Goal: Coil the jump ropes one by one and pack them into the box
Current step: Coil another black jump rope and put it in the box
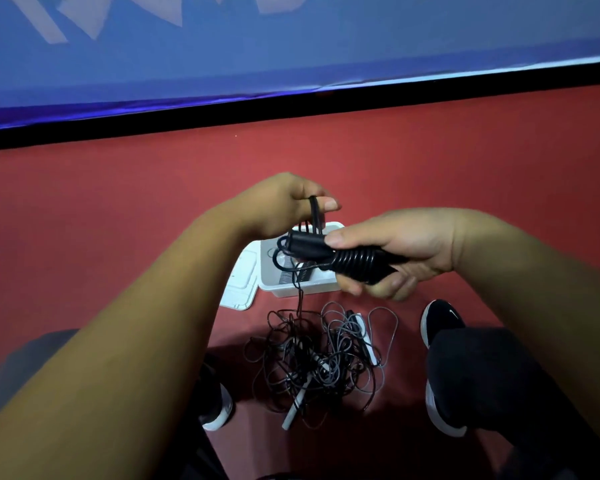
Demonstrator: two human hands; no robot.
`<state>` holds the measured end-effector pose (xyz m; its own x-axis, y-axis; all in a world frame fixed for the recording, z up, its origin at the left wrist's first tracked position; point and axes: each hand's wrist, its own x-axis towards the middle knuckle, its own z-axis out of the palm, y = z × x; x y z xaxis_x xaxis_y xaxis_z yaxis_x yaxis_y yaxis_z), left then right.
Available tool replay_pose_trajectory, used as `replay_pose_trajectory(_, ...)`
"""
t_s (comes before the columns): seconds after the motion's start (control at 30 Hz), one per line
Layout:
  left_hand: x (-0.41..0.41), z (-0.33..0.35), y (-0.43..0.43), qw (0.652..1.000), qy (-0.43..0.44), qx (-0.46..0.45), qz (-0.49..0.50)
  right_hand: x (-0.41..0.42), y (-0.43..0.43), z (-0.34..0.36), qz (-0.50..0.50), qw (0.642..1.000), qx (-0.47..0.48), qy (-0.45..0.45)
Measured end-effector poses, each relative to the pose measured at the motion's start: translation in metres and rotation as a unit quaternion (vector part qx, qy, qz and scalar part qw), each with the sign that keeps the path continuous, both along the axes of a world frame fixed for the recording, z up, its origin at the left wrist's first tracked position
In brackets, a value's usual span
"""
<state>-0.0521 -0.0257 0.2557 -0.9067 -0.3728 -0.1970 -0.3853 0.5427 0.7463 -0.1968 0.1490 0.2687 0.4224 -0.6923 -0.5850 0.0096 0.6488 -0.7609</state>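
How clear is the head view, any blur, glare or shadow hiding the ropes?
Head view: dim, slightly soft, tilted; shadow covers the rope pile's near half; black coil in the right hand catches faint highlights; no glare on the white box.

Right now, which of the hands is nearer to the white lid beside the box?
Left. The left hand, pinching a rope loop, is up and slightly right of the lid; the right hand, gripping the coiled rope, is farther right, past the box.
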Motion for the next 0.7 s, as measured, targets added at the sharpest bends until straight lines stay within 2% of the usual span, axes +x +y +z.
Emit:
replay_pose_trajectory(0.13,-0.002,0.006,0.000,0.999,0.009,-0.038,0.000,0.001,-0.004,-0.010,-0.014,0.994,-0.026,0.105)
replay_pose_trajectory(0.33,-0.003,0.017,0.003,0.983,-0.019,-0.179,-0.033,-0.010,-0.011,-0.018,-0.131,0.965,-0.039,0.225)
replay_pose_trajectory(0.43,-0.004,0.023,0.004,0.940,-0.002,-0.335,-0.066,-0.016,-0.015,-0.015,-0.178,0.944,-0.074,0.269)
replay_pose_trajectory(0.5,-0.004,0.025,0.005,0.916,0.018,-0.396,-0.056,-0.020,-0.018,-0.012,-0.235,0.924,-0.091,0.288)
replay_pose_trajectory(0.6,-0.005,0.020,0.008,0.927,0.026,-0.366,-0.074,-0.026,-0.021,-0.011,-0.323,0.894,-0.097,0.294)
replay_pose_trajectory(0.7,-0.003,0.018,0.017,0.962,0.020,-0.257,-0.086,-0.025,-0.021,-0.013,-0.358,0.880,-0.095,0.296)
